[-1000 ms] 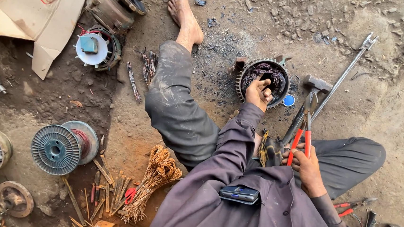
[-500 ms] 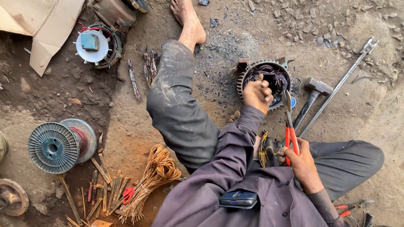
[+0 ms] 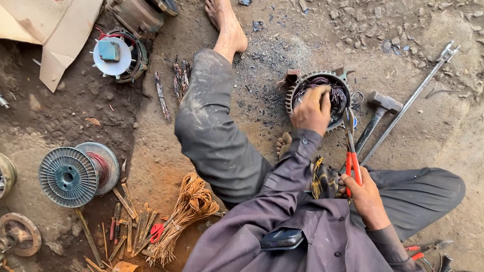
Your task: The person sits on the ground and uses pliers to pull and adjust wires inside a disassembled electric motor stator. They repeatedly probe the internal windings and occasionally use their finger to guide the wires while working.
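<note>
I sit on the dirt ground with a round toothed motor stator (image 3: 314,76) between my legs; dark copper windings (image 3: 338,97) fill it. My left hand (image 3: 312,109) lies over its near rim, fingers curled into the windings. My right hand (image 3: 366,193) grips red-handled pliers (image 3: 353,163), whose steel jaws point up to the stator's right edge. A bundle of striped wire (image 3: 323,178) lies just left of that hand.
A hammer (image 3: 377,114) and a long steel bar (image 3: 412,99) lie right of the stator. At left are a wire spool (image 3: 72,175), a coil of copper wire (image 3: 189,206), wooden slips, a motor end part (image 3: 114,56), cardboard (image 3: 41,8) and more hand tools (image 3: 427,248).
My right hand has carried the pliers left and forward, from beside the hammer to the stator's right edge. My left hand has stayed in the stator.
</note>
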Demonstrator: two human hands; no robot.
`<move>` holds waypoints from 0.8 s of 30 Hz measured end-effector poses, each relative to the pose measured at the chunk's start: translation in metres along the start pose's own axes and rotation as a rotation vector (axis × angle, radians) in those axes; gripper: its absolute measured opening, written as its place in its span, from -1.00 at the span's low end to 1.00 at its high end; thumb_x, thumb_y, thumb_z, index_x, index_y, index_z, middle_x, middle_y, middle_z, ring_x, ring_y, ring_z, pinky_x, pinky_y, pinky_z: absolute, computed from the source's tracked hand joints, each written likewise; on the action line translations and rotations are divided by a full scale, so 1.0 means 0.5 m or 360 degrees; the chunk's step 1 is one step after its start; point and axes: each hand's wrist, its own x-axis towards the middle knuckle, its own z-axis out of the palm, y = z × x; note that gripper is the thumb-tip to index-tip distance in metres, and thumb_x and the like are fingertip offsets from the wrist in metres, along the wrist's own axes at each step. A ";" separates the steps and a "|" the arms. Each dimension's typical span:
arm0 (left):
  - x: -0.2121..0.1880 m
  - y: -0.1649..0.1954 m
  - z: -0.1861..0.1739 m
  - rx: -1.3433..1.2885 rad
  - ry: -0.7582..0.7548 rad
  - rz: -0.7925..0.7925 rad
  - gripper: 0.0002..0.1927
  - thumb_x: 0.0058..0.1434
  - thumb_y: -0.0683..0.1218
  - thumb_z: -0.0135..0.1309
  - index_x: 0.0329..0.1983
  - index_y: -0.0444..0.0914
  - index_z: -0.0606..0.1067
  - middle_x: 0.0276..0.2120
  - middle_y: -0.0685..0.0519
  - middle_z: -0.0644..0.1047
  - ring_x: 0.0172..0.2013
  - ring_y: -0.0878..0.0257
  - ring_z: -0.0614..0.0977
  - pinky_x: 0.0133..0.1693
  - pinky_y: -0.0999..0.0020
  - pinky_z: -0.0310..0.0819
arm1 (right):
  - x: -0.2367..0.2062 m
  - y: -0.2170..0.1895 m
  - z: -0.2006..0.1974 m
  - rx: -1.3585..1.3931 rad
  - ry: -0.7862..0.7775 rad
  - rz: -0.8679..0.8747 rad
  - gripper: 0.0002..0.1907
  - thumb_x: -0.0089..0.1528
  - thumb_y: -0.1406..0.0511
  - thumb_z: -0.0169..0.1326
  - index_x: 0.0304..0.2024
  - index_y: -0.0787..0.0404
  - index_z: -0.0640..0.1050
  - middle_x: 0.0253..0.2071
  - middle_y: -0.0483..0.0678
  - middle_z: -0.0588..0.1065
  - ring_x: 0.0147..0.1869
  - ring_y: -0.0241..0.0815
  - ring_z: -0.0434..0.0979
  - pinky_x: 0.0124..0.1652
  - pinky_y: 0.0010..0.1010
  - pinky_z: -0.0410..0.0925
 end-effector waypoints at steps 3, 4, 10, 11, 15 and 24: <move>0.092 -0.019 -0.014 0.0757 0.0070 0.0554 -0.85 0.24 0.00 0.10 -0.22 -0.11 0.59 -0.29 0.09 0.54 -0.30 0.21 0.57 -0.27 0.25 0.46 | 0.002 0.012 -0.004 -0.0022 0.0030 0.0010 -0.57 0.29 0.27 0.05 0.19 0.29 0.41 -0.24 -0.06 0.49 -0.29 -0.31 0.50 -0.25 -0.44 0.42; 0.116 -0.028 -0.014 0.0982 0.0040 0.0651 -0.86 0.17 0.01 0.13 -0.29 -0.11 0.58 -0.30 0.08 0.53 -0.27 0.20 0.59 -0.20 0.23 0.46 | 0.003 0.015 -0.007 -0.0076 0.0038 0.0009 -0.57 0.30 0.27 0.05 0.18 0.30 0.42 -0.24 -0.07 0.49 -0.29 -0.29 0.50 -0.25 -0.43 0.42; 0.194 -0.070 -0.049 0.1159 -0.0520 0.1528 -0.94 0.30 -0.10 0.16 -0.22 -0.17 0.54 -0.24 0.04 0.53 -0.20 0.13 0.61 -0.11 0.18 0.46 | 0.000 0.017 -0.019 -0.0194 0.0009 -0.0057 -0.54 0.29 0.23 0.07 0.20 0.30 0.43 -0.26 -0.08 0.50 -0.30 -0.32 0.46 -0.28 -0.47 0.36; 0.202 -0.070 -0.057 0.1084 -0.0471 0.1527 -0.82 0.21 -0.04 0.18 -0.20 -0.21 0.52 -0.25 -0.01 0.54 -0.24 0.10 0.62 -0.18 0.18 0.47 | -0.003 0.016 -0.021 -0.0263 0.0017 -0.0098 -0.54 0.29 0.23 0.08 0.20 0.30 0.44 -0.26 -0.09 0.50 -0.31 -0.33 0.44 -0.28 -0.47 0.35; 0.216 -0.053 -0.059 0.0960 -0.0572 0.1396 -0.55 0.13 0.03 0.21 -0.02 -0.30 0.42 -0.29 -0.08 0.55 -0.39 0.05 0.62 -0.31 0.18 0.51 | -0.016 0.007 -0.028 -0.0364 -0.0030 -0.0118 -0.51 0.26 0.22 0.08 0.20 0.30 0.42 -0.29 -0.10 0.47 -0.34 -0.33 0.45 -0.31 -0.46 0.36; 0.233 -0.027 -0.058 0.1077 -0.0998 0.1112 -0.44 0.28 -0.11 0.11 0.34 -0.17 0.28 -0.16 -0.12 0.57 -0.34 0.01 0.66 -0.27 0.15 0.56 | 0.046 0.004 0.010 -0.0503 -0.0160 -0.0082 -0.55 0.27 0.20 0.09 0.16 0.28 0.44 -0.33 -0.07 0.48 -0.39 -0.31 0.47 -0.35 -0.44 0.36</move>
